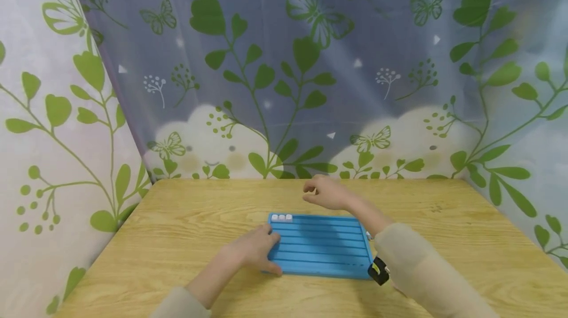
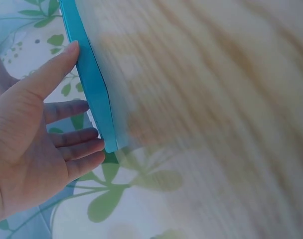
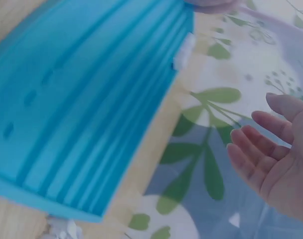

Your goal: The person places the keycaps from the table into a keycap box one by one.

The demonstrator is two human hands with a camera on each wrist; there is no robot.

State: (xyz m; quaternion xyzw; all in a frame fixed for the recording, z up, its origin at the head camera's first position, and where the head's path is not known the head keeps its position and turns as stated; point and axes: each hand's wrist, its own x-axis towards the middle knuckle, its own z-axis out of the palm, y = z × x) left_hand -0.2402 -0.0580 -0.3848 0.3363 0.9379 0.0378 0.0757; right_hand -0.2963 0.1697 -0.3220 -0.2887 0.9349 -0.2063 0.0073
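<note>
A blue tray (image 1: pixel 319 246) with long parallel grooves lies on the table. Three small white blocks (image 1: pixel 281 218) sit side by side in its far-left corner, in the farthest groove. My left hand (image 1: pixel 254 248) rests at the tray's left side, thumb by the near-left corner and fingers over the left edge. In the left wrist view, the thumb and fairly straight fingertips of that left hand (image 2: pixel 42 124) meet the tray's side (image 2: pixel 94 84). Beyond the far edge, my right hand (image 1: pixel 327 193) hovers with loosely bent fingers. The right wrist view shows this right hand (image 3: pixel 276 154) holding nothing.
Beside the tray's right edge, partly hidden by the right forearm, lie small whitish pieces (image 3: pixel 64 228). A black device (image 1: pixel 378 271) shows by the right sleeve, at the near-right corner. A leaf-patterned curtain (image 1: pixel 266 86) hangs behind the wooden table (image 1: pixel 186 219).
</note>
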